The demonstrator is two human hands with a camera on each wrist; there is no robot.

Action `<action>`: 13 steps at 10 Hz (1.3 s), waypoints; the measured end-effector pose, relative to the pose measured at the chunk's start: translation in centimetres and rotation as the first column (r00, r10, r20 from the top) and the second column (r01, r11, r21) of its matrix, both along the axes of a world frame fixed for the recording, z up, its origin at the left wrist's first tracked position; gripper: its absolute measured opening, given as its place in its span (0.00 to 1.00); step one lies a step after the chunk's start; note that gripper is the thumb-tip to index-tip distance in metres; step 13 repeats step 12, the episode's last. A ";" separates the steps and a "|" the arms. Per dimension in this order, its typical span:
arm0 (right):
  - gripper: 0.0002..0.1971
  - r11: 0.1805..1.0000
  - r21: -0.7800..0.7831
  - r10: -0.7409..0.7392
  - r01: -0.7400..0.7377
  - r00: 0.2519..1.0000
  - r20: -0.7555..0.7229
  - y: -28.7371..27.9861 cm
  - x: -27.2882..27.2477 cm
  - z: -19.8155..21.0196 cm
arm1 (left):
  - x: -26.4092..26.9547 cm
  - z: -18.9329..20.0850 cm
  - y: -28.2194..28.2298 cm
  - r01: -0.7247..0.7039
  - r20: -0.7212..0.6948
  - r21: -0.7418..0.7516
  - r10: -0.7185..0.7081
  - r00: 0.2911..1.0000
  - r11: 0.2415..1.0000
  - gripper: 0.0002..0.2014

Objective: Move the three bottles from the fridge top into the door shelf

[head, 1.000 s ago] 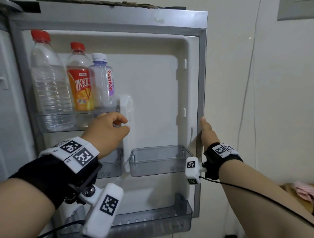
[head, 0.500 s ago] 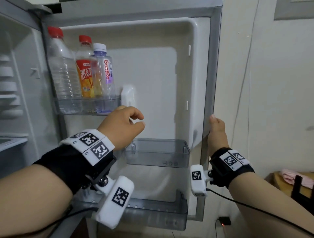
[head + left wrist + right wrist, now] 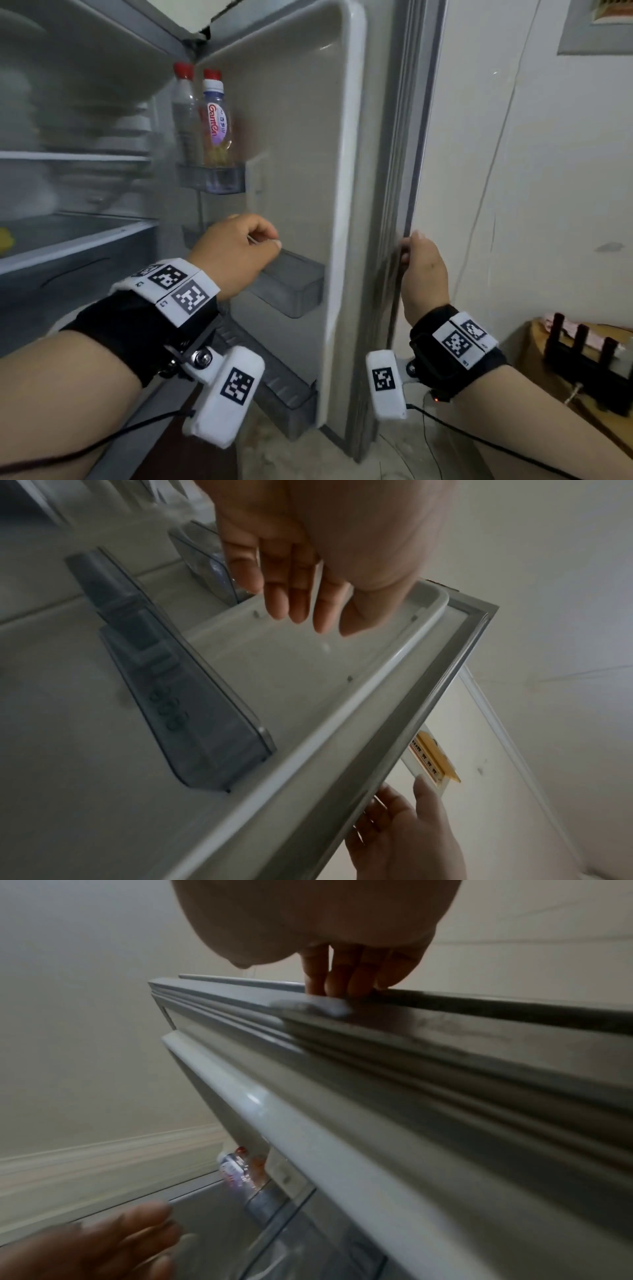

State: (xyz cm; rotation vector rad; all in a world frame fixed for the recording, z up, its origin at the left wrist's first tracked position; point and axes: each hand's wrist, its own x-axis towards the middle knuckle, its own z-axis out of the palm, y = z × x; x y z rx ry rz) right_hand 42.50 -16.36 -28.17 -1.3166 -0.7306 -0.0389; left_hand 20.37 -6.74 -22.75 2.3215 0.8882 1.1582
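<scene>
Three bottles stand in the upper door shelf [image 3: 212, 178] of the open fridge: a tall clear bottle [image 3: 185, 116] with a red cap, a purple-labelled bottle [image 3: 216, 123], and behind it a third bottle of which only the red cap [image 3: 212, 73] shows. In the right wrist view the bottles [image 3: 236, 1172] are blurred. My left hand [image 3: 260, 240] hangs loosely curled and holds nothing, below that shelf and in front of the middle door bin [image 3: 294, 284]. My right hand [image 3: 411, 246] grips the outer edge of the fridge door [image 3: 400, 171], fingers [image 3: 342, 969] curled over it.
The fridge interior with its shelves [image 3: 75, 157] lies to the left, blurred. A lower door bin [image 3: 284, 387] sits near the floor. A plain wall stands to the right of the door, with a dark rack [image 3: 582, 359] on a wooden surface at the lower right.
The door has swung round and now stands nearly edge-on to me, my right hand still on its edge. My left hand has dropped away from the upper shelf. The bottles stay in the shelf.
</scene>
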 end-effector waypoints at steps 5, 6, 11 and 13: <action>0.20 0.830 0.009 0.552 -0.558 0.822 0.139 3.7 -20.8 -0.4 | -17.8 1.6 -2.8 -0.319 -0.038 0.041 0.320 0.947 0.947 0.04; 0.23 0.778 -0.018 0.620 -0.628 0.763 0.183 6.1 -24.7 -0.4 | -21.2 1.3 -2.6 -0.392 -0.032 0.010 0.392 0.920 0.920 0.06; 0.10 0.628 -0.354 0.776 -0.693 0.595 0.212 11.1 -34.7 -0.6 | -31.2 1.2 -5.0 -0.674 -0.035 -0.043 0.673 0.739 0.738 0.11; 0.11 0.615 -0.315 0.788 -0.723 0.583 0.200 10.5 -34.3 -0.5 | -31.1 1.2 -5.6 -0.669 0.024 -0.065 0.671 0.741 0.741 0.14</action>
